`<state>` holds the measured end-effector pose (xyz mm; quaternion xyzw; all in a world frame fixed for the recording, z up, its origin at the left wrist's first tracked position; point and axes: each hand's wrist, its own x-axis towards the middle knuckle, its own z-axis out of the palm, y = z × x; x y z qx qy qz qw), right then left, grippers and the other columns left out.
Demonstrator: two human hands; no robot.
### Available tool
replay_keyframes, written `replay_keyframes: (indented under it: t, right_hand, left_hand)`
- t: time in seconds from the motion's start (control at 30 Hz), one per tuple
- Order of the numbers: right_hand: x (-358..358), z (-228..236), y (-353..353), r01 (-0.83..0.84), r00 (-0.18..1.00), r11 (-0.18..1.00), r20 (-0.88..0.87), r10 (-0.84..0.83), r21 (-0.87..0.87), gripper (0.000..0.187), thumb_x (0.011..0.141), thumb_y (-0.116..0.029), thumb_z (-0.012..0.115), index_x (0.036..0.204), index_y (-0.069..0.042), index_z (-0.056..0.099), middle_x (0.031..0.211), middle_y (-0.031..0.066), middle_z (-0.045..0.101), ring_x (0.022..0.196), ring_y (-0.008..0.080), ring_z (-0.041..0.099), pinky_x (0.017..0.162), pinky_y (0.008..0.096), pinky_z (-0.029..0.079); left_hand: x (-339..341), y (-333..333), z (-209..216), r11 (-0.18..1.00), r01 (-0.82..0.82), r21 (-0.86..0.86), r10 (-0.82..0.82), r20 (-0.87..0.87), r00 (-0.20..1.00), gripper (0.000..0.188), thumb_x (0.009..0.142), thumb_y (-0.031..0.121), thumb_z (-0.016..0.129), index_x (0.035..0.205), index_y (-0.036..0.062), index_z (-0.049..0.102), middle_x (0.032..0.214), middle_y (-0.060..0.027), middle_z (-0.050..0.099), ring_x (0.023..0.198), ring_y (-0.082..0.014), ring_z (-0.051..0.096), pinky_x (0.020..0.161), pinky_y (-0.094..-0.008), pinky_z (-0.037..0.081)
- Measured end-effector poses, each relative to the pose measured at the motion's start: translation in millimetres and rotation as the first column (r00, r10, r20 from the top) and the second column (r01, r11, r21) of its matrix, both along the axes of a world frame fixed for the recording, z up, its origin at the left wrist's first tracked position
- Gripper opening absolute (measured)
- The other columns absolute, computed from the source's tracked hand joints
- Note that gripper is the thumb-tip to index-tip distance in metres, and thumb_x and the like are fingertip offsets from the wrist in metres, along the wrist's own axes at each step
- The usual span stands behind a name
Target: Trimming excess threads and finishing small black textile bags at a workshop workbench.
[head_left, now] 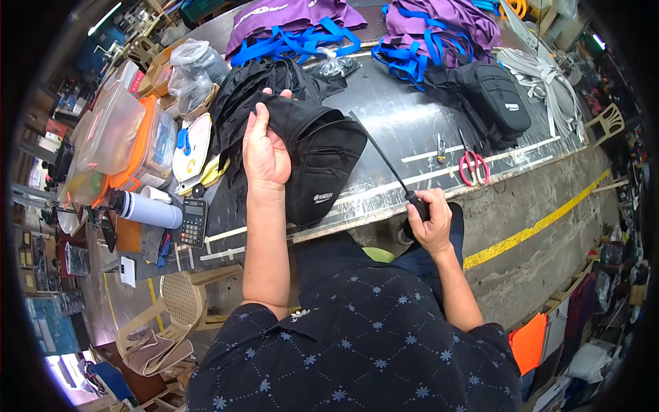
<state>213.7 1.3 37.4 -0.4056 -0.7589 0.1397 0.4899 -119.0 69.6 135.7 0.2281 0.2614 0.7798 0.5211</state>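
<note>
A black sling bag (322,161) with zipped pockets and white print hangs at the table's front edge. My left hand (268,154) is against its left side, palm turned up, with the fingers partly covered by black fabric and the fingertips showing above; it grips the bag. My right hand (432,223) is closed around the dark handle of a long thin black rod-like tool (384,158). That rod slants up and left, its tip end near the bag's upper right edge. Behind my left hand lies more black fabric (237,96).
Red-handled scissors (473,169), a small cutter (441,147) and another black bag (504,103) lie to the right. Purple bags with blue straps (295,20) are at the back. Left are a calculator (194,222), a bottle (147,209) and plastic boxes (113,137). A chair (182,302) stands at lower left.
</note>
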Motion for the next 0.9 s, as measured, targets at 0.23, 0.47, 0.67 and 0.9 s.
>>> replay_keyframes:
  t: [0.23,0.47,0.67,0.9]
  right_hand:
    - [-5,-4,-6,-0.070,0.996,0.997,0.053,0.068,0.021,0.028,0.087,-0.012,0.079,0.109,-0.004,0.063,0.091,0.0138,0.064,0.077,0.0317,0.062,0.068,0.0388,0.051]
    - [-21,10,-11,-0.132,0.991,0.991,0.011,0.132,0.001,0.031,0.085,-0.011,0.081,0.110,-0.005,0.063,0.094,0.0144,0.064,0.078,0.0314,0.062,0.068,0.0380,0.052]
    - [-32,10,-10,-0.132,0.990,0.989,-0.040,0.135,0.060,0.037,0.085,-0.010,0.081,0.115,-0.004,0.060,0.096,0.0152,0.063,0.076,0.0298,0.062,0.067,0.0355,0.051]
    - [-49,4,-21,-0.112,0.984,0.993,-0.142,0.106,-0.037,0.039,0.090,-0.010,0.079,0.121,-0.003,0.058,0.090,0.0113,0.064,0.071,0.0211,0.062,0.065,0.0320,0.050]
  left_hand:
    - [11,-14,4,0.973,0.226,0.053,-0.231,0.126,0.965,0.041,0.114,0.030,0.041,0.153,0.0171,0.042,0.149,-0.0208,0.056,0.133,-0.0316,0.058,0.117,-0.0498,0.044]
    - [32,-41,15,0.942,0.324,0.086,-0.334,0.131,0.934,0.046,0.111,0.024,0.050,0.150,-0.0017,0.046,0.148,-0.0207,0.056,0.137,-0.0333,0.055,0.118,-0.0476,0.043]
    - [42,-50,21,0.953,0.290,0.090,-0.290,-0.009,0.957,0.048,0.111,0.026,0.051,0.149,-0.0030,0.046,0.147,-0.0223,0.056,0.135,-0.0321,0.056,0.115,-0.0471,0.047]
    - [57,-52,18,0.970,0.212,0.116,-0.215,0.020,0.976,0.050,0.112,0.030,0.048,0.149,-0.0027,0.046,0.147,-0.0225,0.057,0.133,-0.0320,0.058,0.114,-0.0473,0.049]
